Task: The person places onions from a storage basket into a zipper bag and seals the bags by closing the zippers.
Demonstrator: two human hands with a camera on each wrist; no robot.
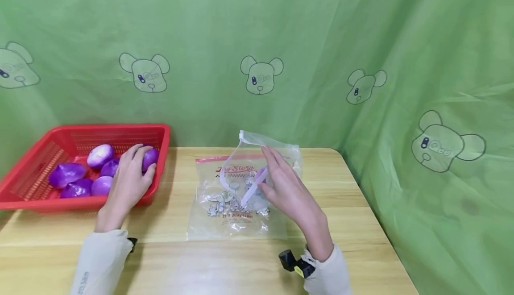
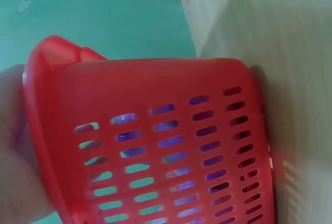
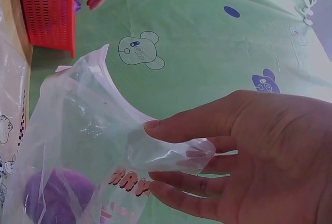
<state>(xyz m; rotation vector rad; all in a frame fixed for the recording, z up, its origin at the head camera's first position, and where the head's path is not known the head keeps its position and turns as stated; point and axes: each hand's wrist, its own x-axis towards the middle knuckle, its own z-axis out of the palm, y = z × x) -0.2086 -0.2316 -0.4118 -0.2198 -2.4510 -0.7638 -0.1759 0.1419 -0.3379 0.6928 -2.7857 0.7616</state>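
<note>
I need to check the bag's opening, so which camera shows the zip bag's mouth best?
The right wrist view: the zip bag fills it, its mouth held open by the right hand. The head view shows the whole bag smaller on the table. The left wrist view shows none of it.

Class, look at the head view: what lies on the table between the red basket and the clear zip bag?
Nothing: in the head view, only bare wooden table lies between the red basket and the zip bag.

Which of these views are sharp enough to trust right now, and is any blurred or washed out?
Head view: sharp and evenly lit, with soft shadows under both forearms. Left wrist view: blurred, the red basket fills the frame and the tabletop is washed out. Right wrist view: the right hand is sharp, though the clear bag hazes the purple thing inside.
</note>
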